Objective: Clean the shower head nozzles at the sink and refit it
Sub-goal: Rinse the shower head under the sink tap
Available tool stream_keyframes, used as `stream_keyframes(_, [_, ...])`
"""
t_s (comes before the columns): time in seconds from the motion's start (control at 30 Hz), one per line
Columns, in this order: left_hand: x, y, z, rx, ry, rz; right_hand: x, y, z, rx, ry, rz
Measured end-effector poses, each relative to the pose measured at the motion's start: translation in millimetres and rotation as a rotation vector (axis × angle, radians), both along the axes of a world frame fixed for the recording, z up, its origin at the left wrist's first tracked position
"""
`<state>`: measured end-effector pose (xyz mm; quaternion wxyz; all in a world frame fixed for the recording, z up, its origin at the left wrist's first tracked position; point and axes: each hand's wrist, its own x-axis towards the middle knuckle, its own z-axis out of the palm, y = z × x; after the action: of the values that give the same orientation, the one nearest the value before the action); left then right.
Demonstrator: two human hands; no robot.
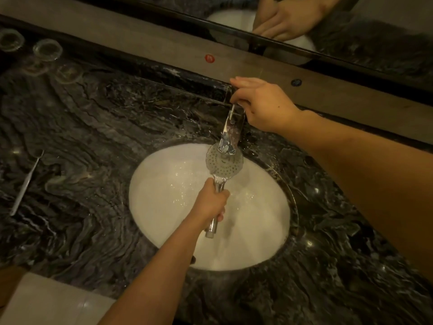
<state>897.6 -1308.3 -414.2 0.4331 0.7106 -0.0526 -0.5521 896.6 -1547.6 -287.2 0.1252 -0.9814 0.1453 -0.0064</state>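
My left hand grips the chrome handle of the shower head and holds it over the white oval sink. Its round nozzle face points up, right under the chrome tap spout, and water splashes off it. My right hand rests on top of the tap lever at the back of the sink, fingers curled over it.
A thin metal pick lies on the dark marble counter at the left. Several upturned glasses stand at the back left. A mirror runs along the back wall above a ledge.
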Motion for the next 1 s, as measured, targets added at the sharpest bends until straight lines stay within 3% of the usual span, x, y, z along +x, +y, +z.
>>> stream_keyframes(0.27, [7,-17,5,-0.066,0.168,0.077,-1,0,-3,0.005,-0.014,0.000])
stream_keyframes(0.67, [18,-62,4,-0.198,0.539,0.590,0,0,0,0.001,0.010,0.000])
stream_keyframes(0.87, [32,-78,8,-0.323,0.540,0.755,1,-1,1,0.017,0.021,-0.004])
stream_keyframes(1.0, [47,-80,9,-0.395,0.439,0.845,0,-2,-1,0.019,0.007,-0.006])
